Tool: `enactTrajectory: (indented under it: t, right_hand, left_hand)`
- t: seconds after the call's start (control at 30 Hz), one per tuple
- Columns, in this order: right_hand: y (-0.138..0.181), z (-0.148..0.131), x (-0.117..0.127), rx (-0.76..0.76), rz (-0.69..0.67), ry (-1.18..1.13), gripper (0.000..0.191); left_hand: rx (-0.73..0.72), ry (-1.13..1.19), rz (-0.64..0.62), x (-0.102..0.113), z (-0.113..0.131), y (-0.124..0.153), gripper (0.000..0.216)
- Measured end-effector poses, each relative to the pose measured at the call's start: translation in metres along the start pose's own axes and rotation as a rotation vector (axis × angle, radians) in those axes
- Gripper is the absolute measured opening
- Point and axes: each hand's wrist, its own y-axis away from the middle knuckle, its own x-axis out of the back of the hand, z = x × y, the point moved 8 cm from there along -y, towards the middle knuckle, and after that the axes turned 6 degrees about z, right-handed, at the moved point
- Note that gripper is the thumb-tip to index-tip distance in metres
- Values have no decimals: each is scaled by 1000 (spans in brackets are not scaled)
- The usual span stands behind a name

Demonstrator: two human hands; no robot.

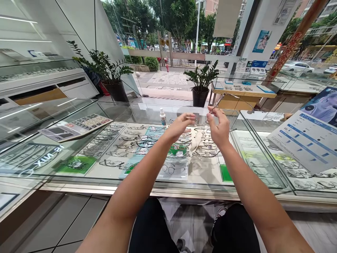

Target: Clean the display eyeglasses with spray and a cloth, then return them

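My right hand (220,127) pinches a thin-framed pair of eyeglasses (228,95) above the glass counter, with a temple reaching out to the right. To its left is my left hand (181,125), fingers stretched out and apart, holding nothing that I can see. Between and below the hands a crumpled pale cloth (196,140) lies on the counter. A small white spray bottle (163,117) stands upright behind my left hand. Under the glass, rows of eyeglass frames (142,144) are laid out, some over a green card (177,150).
A calculator-like printed board (76,127) lies on the glass at left. A white and blue printed sign (306,131) stands tilted at right. Two potted plants (201,82) (114,88) are beyond the counter, before the shop window. My knees are under the front edge.
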Motion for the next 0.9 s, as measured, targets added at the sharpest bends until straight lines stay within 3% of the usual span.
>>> enactTrajectory:
  t: [0.13, 0.23, 0.37, 0.5, 0.77, 0.9]
  right_hand:
    - [0, 2, 1, -10, 16, -21, 41]
    - [1, 4, 1, -30, 22, -45, 43]
    - [1, 6, 0, -49, 13, -58, 44]
    - [1, 6, 1, -47, 14, -60, 43]
    - [1, 7, -1, -75, -9, -73, 43]
    - [1, 6, 0, -80, -6, -78, 43]
  left_hand:
    - [-234, -471, 580, 50, 24, 3, 27]
    - [-145, -722, 783, 73, 22, 4, 43]
    - [57, -843, 699, 85, 2, -10, 60]
    - [123, -909, 635, 90, -10, -19, 68]
    - [103, -925, 639, 94, -16, -21, 60]
    - [-78, -854, 775, 96, 2, -14, 60]
